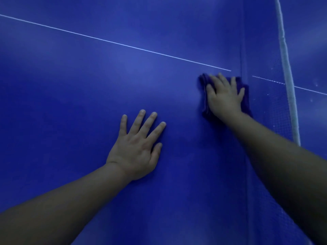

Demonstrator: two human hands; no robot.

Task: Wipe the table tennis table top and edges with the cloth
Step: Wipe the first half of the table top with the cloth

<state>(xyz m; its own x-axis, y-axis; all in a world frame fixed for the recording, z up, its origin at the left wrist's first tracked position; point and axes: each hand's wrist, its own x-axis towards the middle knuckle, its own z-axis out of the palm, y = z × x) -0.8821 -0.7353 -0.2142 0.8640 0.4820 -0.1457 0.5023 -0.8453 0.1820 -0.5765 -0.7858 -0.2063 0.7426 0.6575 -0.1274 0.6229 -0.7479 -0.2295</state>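
Purple fabric, the cloth (245,96), lies bunched under the right hand (224,98), which presses down on it with fingers (220,80) spread and nearly straight, palm flat. The cloth shows at the hand's fingertips, along its thumb side as a darker fold, and past its little-finger side, where it reaches the base of the net (269,112). Its edges look slightly blurred. The right forearm comes in from the lower right corner and crosses in front of the net's mesh.

The left hand (137,147) rests flat on the table top (70,85), fingers straight and fanned wide, thumb out to the side, holding nothing. It sits nearer the person than the right hand and well apart from the cloth, with its forearm entering from the lower left.

The table top is a deep blue, matte surface under dim light, with a faint paler sheen near its middle. A thin white centre line (123,45) runs diagonally from the upper left and ends just short of the net, just beyond the right hand's fingertips. The net stands along the right of the view, blue mesh topped by a white band (287,71). Beyond it the other half of the table (309,41) is visible, with the white line going on across it.
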